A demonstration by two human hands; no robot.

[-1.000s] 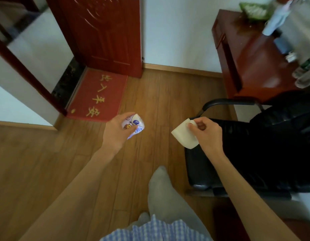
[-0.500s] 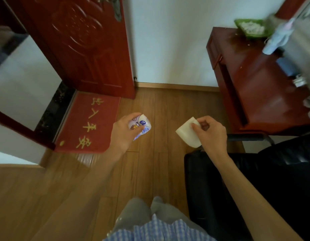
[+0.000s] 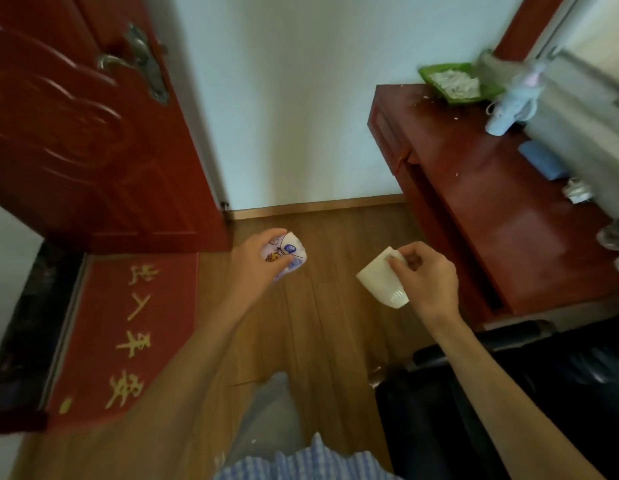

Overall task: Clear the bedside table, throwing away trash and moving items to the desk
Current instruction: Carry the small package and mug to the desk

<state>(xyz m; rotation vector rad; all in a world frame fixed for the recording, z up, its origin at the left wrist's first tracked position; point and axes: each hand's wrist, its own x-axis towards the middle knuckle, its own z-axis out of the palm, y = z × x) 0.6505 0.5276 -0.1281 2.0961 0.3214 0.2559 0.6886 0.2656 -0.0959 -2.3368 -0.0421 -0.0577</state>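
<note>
Bare wooden floor (image 3: 336, 258) lies open between the dark red panelled door (image 3: 93, 150) and the glossy red-brown wooden desk (image 3: 509, 220). The desk's front left part is bare; a green tray (image 3: 450, 84) fills its far left corner, and a black padded chair (image 3: 526, 393) blocks the lower right.

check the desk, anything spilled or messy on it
Yes. White crumbs lie scattered on the red desk beside the green tray of white bits, as if some spilled out. A crumpled white wad sits farther along. Nothing looks broken.
</note>
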